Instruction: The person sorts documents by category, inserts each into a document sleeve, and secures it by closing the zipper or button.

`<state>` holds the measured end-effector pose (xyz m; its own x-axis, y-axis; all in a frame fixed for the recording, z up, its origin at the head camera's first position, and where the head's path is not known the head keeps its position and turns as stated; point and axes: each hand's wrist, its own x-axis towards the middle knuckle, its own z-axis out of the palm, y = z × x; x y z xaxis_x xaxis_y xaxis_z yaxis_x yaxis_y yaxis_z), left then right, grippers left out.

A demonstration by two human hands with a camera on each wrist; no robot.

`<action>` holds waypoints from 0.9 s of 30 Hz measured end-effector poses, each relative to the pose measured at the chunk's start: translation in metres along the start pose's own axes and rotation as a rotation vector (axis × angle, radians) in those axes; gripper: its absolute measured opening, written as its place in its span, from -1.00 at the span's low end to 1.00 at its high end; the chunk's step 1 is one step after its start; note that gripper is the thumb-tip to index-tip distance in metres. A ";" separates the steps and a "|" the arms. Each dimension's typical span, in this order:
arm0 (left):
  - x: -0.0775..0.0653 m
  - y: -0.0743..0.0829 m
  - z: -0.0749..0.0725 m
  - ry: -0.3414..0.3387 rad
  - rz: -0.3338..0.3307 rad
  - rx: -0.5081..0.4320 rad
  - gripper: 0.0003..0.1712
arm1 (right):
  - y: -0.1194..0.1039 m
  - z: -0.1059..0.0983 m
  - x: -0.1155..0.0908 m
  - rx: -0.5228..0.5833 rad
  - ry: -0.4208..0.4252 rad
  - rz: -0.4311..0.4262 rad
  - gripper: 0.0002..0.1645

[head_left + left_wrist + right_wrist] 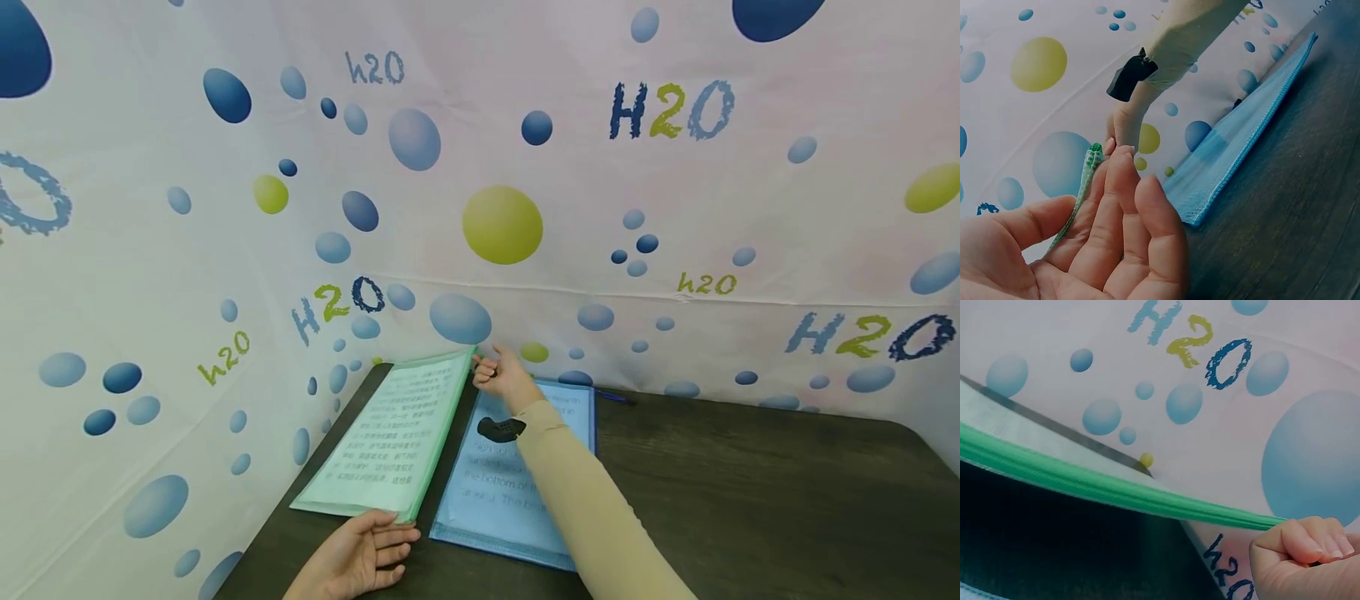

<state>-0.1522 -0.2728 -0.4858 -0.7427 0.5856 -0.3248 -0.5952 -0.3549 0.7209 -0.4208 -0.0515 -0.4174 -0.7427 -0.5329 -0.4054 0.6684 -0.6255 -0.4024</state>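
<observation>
A green zip document pouch (pixel 382 433) with a printed sheet showing through it lies at the left of the table, its right edge lifted. My left hand (pixel 356 554) holds its near right corner between thumb and fingers; the left wrist view shows the green zip edge (pixel 1085 178) there. At the far right corner, my right hand (pixel 506 379) pinches the pouch. The right wrist view shows the green zipper (pixel 1116 494) running taut into that hand (pixel 1304 556). A blue zip document pouch (pixel 480 508) with printed text lies flat under my right forearm, partly hidden by it.
The dark wood table (pixel 750 492) stretches to the right. A blue pen (pixel 615 397) lies by the far edge, beyond the blue pouch. A white curtain (pixel 585 183) with coloured dots closes the back and left side. A black device (pixel 501 429) sits on my right wrist.
</observation>
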 end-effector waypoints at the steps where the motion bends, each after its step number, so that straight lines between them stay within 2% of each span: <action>1: 0.000 0.000 0.000 -0.001 0.002 0.003 -0.51 | -0.001 0.002 0.000 0.005 -0.003 -0.002 -0.44; 9: -0.004 0.002 0.000 0.001 0.012 0.007 -0.52 | -0.009 0.010 0.000 0.064 -0.028 -0.003 -0.43; 19: -0.006 0.006 0.000 -0.021 0.043 0.003 -0.50 | -0.015 0.009 -0.002 0.041 -0.049 -0.027 -0.37; 23: -0.007 0.007 0.000 -0.046 0.049 -0.022 -0.48 | -0.015 0.009 -0.002 -0.032 -0.060 -0.018 -0.42; 27: -0.006 0.008 0.001 -0.060 0.065 -0.036 -0.49 | -0.018 0.006 -0.003 -0.167 -0.072 -0.004 -0.44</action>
<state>-0.1521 -0.2784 -0.4782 -0.7611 0.6025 -0.2401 -0.5576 -0.4187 0.7168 -0.4308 -0.0424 -0.4042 -0.7422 -0.5736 -0.3465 0.6584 -0.5276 -0.5368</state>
